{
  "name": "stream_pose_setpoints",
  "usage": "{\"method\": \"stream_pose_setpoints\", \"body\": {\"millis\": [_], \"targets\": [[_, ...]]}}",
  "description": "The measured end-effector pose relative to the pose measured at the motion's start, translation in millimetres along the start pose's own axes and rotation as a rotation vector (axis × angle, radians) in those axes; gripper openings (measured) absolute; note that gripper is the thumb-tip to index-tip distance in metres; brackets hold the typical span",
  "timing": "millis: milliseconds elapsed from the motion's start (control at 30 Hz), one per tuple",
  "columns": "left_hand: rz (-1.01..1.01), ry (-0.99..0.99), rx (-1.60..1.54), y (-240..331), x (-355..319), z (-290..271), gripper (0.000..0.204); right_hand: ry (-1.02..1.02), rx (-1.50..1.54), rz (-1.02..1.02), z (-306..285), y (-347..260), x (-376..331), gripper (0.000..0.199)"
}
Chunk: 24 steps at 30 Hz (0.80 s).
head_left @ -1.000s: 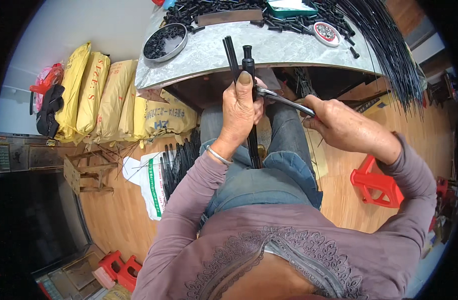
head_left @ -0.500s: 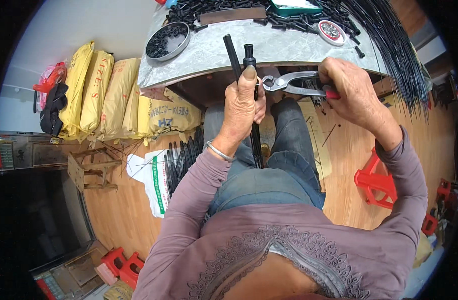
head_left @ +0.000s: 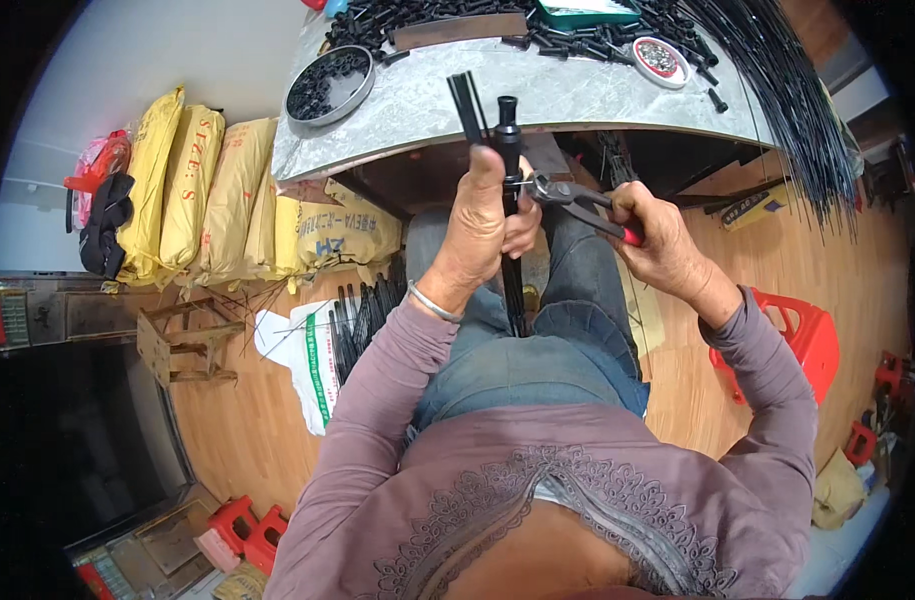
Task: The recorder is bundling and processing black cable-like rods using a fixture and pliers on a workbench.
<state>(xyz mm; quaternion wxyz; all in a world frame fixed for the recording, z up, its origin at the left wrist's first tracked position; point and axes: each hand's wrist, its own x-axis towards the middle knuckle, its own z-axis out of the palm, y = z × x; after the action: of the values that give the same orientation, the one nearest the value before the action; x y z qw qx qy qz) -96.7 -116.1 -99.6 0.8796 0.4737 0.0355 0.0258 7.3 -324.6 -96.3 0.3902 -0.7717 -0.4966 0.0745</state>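
My left hand is closed around a bundle of thin black rods, thumb pointing up. Beside their upper ends stands a black tubular fitting with a flared top, upright in the same grip. A small metallic piece shows at its lower part, too small to make out fully. My right hand grips end-cutting pincers with red-tipped handles. Their jaws are at that metallic piece, next to my left fingers. Whether they bite on it I cannot tell. The lower rods run down between my knees.
Ahead is a grey marbled table with loose black fittings, a round tray of black parts and a small dish of metal bits. Long black rods hang off its right. Yellow sacks stand left; a red stool stands right.
My right hand has moved left and down with the pincers. Their handles are closer together, and the jaws have come up to the fitting. The left hand has barely moved.
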Motion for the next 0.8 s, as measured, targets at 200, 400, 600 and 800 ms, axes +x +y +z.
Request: {"method": "stream_pose_setpoints", "body": {"millis": [200, 400, 600, 800], "targets": [[0.178, 0.225, 0.138, -2, 3, 8, 0.058, 0.120, -0.285, -0.116, -21, -27, 7, 0.035], [0.229, 0.278, 0.114, -3, 2, 5, 0.058, 0.139, -0.471, -0.164, -31, -52, 15, 0.046], [0.201, 0.307, 0.219, -3, 2, 12, 0.059, 0.215, -0.585, -0.137, -24, -57, 13, 0.045], [0.229, 0.398, 0.239, -6, 5, 11, 0.057, 0.235, -0.472, -0.020, 3, -60, -6, 0.033]]}}
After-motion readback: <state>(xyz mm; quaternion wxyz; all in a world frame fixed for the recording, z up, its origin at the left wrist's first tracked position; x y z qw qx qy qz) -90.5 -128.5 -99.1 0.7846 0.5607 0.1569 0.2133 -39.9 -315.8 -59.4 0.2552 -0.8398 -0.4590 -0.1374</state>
